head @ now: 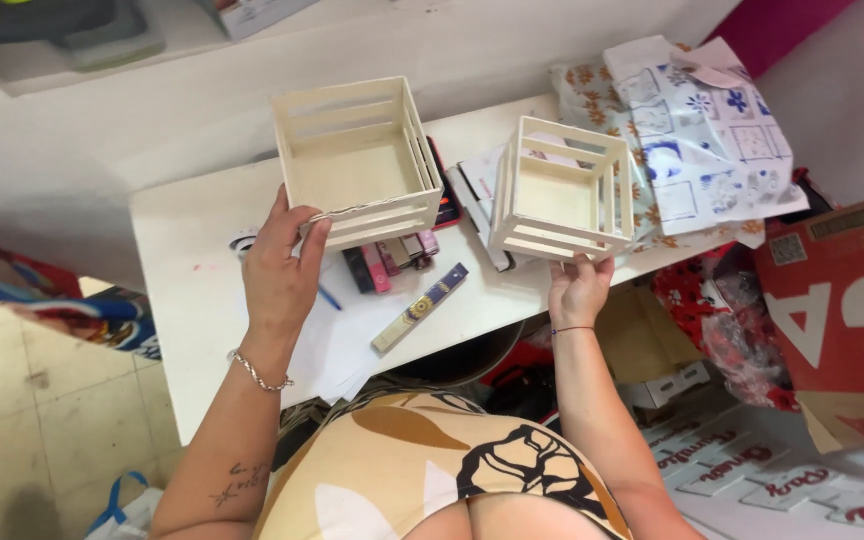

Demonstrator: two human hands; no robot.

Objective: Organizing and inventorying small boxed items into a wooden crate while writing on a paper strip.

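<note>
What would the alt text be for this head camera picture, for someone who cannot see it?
A person's left hand and right hand each hold up a cream slatted crate, larger and smaller, above a cluttered white table.

Both arms reach forward, wrists raised. The left hand (280, 265) pinches with thumb up; the right hand (579, 288) grips with fingertips.

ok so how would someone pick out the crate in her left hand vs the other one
Start at the white table against the wall; two cream slatted wooden crates are held above it. The one you want, the left crate, is gripped at its near rim by the left hand, the one with a chain bracelet. It looks larger than the right crate and sits above the small pink and dark boxes.
</note>
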